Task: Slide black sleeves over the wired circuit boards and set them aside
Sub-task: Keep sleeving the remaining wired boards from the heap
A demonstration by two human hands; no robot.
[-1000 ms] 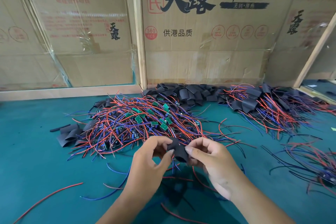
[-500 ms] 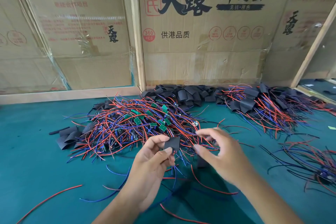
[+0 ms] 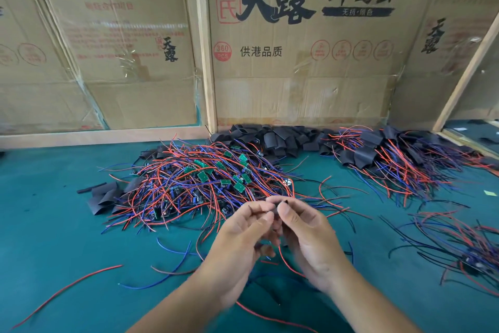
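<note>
Head-worn view, forward and down over table (image 3: 40,238)

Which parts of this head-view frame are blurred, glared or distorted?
Head view: both hands, left hand and right hand, are motion-blurred, so their grip on the black sleeve is hard to read; the wire pile is sharp; plastic film over the cardboard shows glare; wide-angle bending tilts the wooden post.

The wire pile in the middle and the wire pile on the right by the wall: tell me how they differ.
The middle pile shows bare green circuit boards among its wires; the right pile shows black sleeves instead and no green. The middle pile lies just beyond both hands, the right pile off to the side against the cardboard wall. Both are tangles of red and blue wires on the green table.
</note>
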